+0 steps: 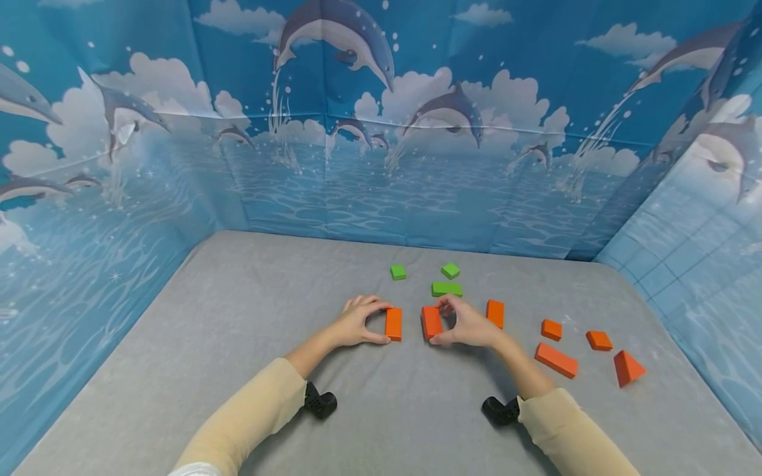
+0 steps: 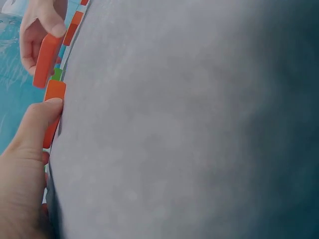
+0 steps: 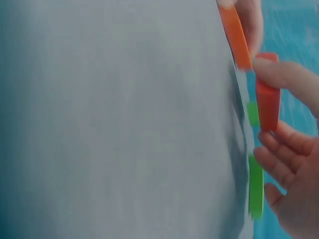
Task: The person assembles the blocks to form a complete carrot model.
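Observation:
In the head view, my left hand [image 1: 358,322] pinches an orange rectangular block [image 1: 393,324] between thumb and fingers at its two ends. Across a small gap to the right, my right hand [image 1: 467,324] grips a red-orange rectangular block [image 1: 431,322] the same way, thumb at the near end and fingertips at the far end. The left wrist view shows the left thumb pressed on the orange block [image 2: 55,91]. In the right wrist view the red-orange block [image 3: 268,99] is held between thumb and fingertips, slightly tilted.
Behind the hands lie a long green block [image 1: 446,289] and two small green blocks, one [image 1: 398,272] to the left. Right of the right hand are an upright-looking orange block [image 1: 495,313], a long one [image 1: 556,360], two small ones and a triangular block [image 1: 628,369]. Dolphin-print curtains [image 1: 369,192] border the grey table [image 1: 286,271].

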The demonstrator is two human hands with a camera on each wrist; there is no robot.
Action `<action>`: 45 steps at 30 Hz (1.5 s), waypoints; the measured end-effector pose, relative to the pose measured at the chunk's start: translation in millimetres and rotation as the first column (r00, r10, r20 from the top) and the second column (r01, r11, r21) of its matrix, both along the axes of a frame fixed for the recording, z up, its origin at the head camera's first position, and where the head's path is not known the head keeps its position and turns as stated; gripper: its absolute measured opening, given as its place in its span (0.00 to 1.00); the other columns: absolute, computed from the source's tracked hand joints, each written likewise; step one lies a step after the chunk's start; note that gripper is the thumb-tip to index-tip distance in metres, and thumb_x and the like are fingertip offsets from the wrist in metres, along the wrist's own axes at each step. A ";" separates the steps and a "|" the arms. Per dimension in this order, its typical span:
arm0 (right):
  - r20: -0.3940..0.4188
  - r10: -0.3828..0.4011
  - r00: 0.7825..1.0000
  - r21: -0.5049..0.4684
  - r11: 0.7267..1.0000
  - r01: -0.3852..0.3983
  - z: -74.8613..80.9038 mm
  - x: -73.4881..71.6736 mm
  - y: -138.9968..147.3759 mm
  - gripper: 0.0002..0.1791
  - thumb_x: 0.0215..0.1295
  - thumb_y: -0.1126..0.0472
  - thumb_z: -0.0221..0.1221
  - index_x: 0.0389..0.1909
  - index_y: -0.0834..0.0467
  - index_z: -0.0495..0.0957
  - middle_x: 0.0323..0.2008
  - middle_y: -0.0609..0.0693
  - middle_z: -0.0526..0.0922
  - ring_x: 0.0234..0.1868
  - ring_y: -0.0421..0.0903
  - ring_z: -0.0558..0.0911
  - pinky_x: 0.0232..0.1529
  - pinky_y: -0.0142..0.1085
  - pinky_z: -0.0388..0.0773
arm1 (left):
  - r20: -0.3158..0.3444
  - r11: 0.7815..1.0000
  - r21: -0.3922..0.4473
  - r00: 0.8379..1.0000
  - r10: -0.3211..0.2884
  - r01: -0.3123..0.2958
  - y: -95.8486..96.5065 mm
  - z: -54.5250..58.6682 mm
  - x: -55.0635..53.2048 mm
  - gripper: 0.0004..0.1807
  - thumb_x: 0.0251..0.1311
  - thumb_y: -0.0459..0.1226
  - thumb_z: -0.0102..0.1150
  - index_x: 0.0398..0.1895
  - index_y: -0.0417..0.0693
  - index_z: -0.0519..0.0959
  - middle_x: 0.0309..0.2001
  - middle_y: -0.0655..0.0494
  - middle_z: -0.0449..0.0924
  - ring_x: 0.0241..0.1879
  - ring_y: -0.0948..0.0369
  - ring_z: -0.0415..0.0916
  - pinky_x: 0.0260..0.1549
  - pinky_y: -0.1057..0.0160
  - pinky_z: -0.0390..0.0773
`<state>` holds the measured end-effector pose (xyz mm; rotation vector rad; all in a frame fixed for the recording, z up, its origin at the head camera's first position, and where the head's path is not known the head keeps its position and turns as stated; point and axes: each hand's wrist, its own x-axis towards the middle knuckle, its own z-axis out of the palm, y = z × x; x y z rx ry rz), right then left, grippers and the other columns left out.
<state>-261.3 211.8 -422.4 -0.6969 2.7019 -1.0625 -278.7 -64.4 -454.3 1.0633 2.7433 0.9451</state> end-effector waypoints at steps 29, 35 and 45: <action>-0.167 -0.019 0.986 0.149 0.988 0.044 -9.5 2.7 -45.4 0.34 0.39 0.48 0.72 0.44 0.61 0.71 0.36 0.49 0.72 0.36 0.43 0.69 0.37 0.38 0.67 | -0.026 1.000 -0.014 1.000 0.017 -0.017 1.0 -2.5 -1.3 0.33 0.47 0.50 0.67 0.58 0.53 0.71 0.56 0.54 0.68 0.54 0.54 0.61 0.53 0.48 0.55; -0.033 -0.051 0.998 0.064 0.997 0.053 -2.5 3.1 -37.1 0.39 0.47 0.45 0.67 0.54 0.66 0.65 0.44 0.56 0.72 0.43 0.50 0.71 0.44 0.43 0.69 | -0.023 1.000 -0.013 1.000 0.010 -0.011 1.3 -2.8 -2.8 0.33 0.47 0.50 0.67 0.58 0.54 0.71 0.56 0.54 0.67 0.55 0.53 0.60 0.54 0.47 0.55; -0.157 -0.184 0.970 -0.017 0.983 0.184 7.5 -2.4 46.7 0.35 0.52 0.56 0.66 0.58 0.67 0.65 0.51 0.65 0.69 0.49 0.60 0.68 0.47 0.53 0.66 | -0.024 1.000 -0.021 1.000 0.005 -0.005 0.3 -4.4 -3.0 0.34 0.47 0.50 0.67 0.59 0.53 0.70 0.58 0.53 0.67 0.56 0.53 0.60 0.55 0.47 0.54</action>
